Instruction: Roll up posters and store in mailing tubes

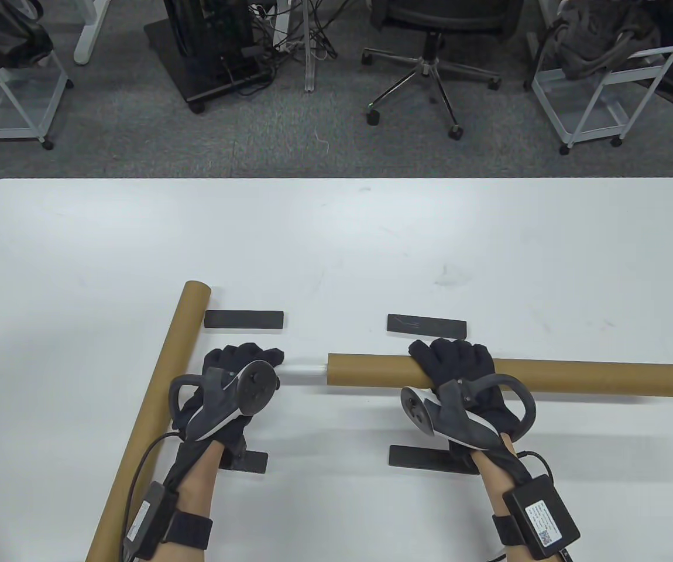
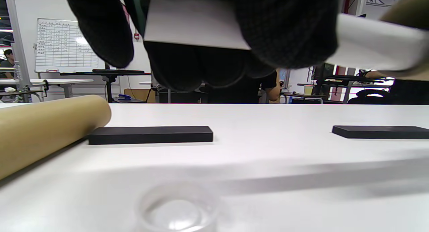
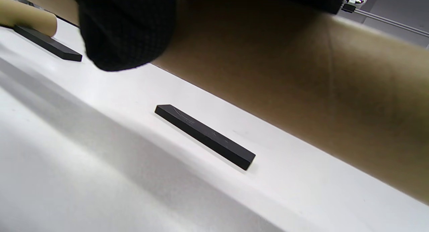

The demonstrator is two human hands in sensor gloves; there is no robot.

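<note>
Cardboard makes up both containers. Leftmost, a spare mailing tube (image 1: pixel 155 410) lies slanted along the table's (image 1: pixel 336 234) left side, its far end beside the far-left black bar (image 1: pixel 244 319); nothing shows at that end, and its inside cannot be seen. Next, the left hand (image 1: pixel 234 380) has its fingers curled round a rolled white poster (image 1: pixel 304 370), holding it just above the tabletop. The roll's right end disappears into the open mouth of the second mailing tube (image 1: pixel 576 379), which lies crosswise; only a short white stretch shows between the glove and the tube's rim. The right hand (image 1: pixel 459 374) wraps over that tube near its left end, fingers curled round the far side, gripping it; the right wrist view shows a thumb (image 3: pixel 127 31) against the brown wall.

Four flat black bars sit on the white table: besides the far-left one, a far-right bar (image 1: pixel 426 325) just beyond the held tube, and two near bars (image 1: pixel 424 456) partly hidden under the wrists. A round clear object (image 2: pixel 177 208) appears, blurred, in the left wrist view.

Beyond the table lies grey carpet with a white wire cart (image 1: pixel 3 88), a black equipment stand (image 1: pixel 213 52) trailing cables, a swivel chair (image 1: pixel 430 58), and another cart (image 1: pixel 605 76) holding dark cloth.
</note>
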